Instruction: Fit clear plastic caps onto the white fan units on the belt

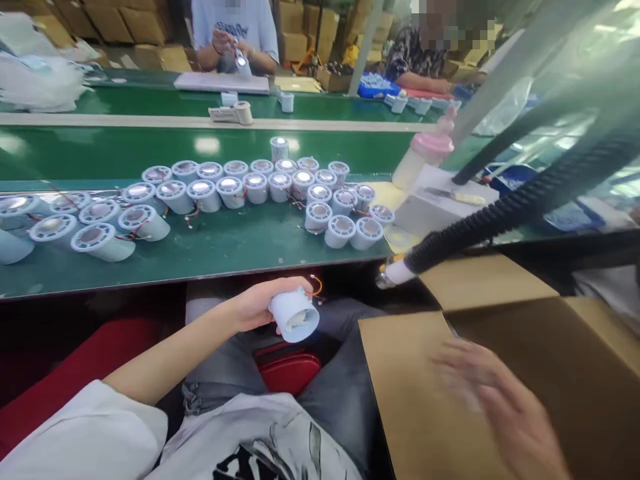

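Note:
My left hand (260,303) is closed around a pale blue cylindrical housing (295,315) with orange wires at its back, held over my lap below the table edge. My right hand (495,400) is smeared by motion over the open cardboard box (415,400) at the lower right; its fingers look stretched out, but I cannot tell whether it holds anything. Several more pale blue housings (230,193) with shiny reflectors and red and black wires lie in rows on the green table (225,247).
A black corrugated hose with a white nozzle (400,272) hangs over the box's far flap. A pink-capped bottle (425,157) stands on a white block at the table's right. Two other people sit across the far green belt (150,103), handling parts.

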The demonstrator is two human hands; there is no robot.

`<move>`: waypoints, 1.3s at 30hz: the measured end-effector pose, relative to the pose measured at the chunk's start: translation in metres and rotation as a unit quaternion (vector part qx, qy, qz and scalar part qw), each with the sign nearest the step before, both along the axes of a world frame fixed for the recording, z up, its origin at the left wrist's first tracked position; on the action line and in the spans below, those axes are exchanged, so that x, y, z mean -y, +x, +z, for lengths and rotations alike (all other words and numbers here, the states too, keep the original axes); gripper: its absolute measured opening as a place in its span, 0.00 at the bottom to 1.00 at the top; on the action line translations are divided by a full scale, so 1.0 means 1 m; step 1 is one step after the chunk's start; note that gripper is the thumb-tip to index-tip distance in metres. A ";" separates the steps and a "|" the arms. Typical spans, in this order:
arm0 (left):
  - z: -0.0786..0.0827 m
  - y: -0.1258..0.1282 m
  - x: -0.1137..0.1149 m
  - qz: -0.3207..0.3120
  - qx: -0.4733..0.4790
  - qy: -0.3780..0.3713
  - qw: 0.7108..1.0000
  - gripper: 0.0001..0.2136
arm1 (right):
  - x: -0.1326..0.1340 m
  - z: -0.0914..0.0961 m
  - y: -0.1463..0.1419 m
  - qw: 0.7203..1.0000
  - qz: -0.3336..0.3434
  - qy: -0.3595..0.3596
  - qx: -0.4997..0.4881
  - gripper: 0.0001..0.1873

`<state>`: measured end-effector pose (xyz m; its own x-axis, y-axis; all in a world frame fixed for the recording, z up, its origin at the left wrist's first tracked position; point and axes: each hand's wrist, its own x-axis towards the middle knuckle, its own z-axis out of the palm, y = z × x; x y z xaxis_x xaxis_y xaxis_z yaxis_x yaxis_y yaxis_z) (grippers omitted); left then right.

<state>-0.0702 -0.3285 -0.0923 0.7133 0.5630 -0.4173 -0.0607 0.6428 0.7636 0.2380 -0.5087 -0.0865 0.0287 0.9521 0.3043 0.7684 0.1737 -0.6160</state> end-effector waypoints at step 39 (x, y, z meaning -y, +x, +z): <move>-0.009 -0.001 0.041 -0.127 -0.045 0.284 0.949 0.32 | -0.042 -0.014 -0.095 0.977 0.147 -0.048 -0.147 0.20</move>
